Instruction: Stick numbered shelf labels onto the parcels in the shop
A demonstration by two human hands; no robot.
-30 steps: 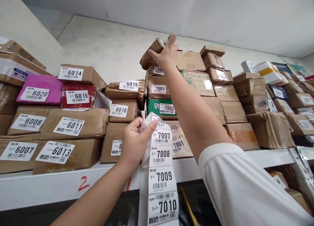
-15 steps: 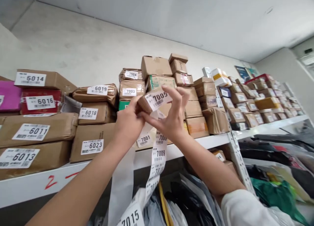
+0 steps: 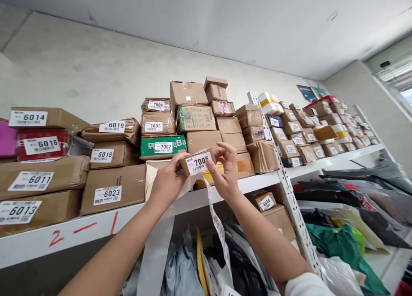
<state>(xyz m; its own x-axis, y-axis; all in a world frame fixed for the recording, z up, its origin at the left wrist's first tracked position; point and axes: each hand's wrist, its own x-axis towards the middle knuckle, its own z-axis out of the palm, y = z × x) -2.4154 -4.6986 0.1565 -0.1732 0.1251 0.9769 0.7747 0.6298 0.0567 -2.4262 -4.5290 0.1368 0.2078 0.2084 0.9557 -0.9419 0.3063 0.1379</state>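
Observation:
My left hand (image 3: 168, 179) is closed around the left end of a small cardboard box (image 3: 185, 167), which it holds up in front of the shelf. A white label (image 3: 198, 164) reading 7005 lies across the box's near face. At the box's right end is my right hand (image 3: 228, 170), its thumb at the label's edge and its fingers curled but apart from the thumb. Below the hands hangs a narrow strip of printed labels (image 3: 216, 221), twisted edge-on. Wider blank white paper (image 3: 157, 249) hangs under my left hand; where it starts is hidden.
Cardboard boxes with number labels, such as the 6023 box (image 3: 112, 188) and a green 7002 box (image 3: 163, 147), are stacked on the white shelf (image 3: 128, 218). A perforated upright (image 3: 294, 214) stands to the right. Bagged parcels (image 3: 183, 261) fill the level below.
The 7005 box and both hands are lower in view, and its label faces me more squarely. My right thumb has come to the label's edge. The label strip has swung right and turned edge-on.

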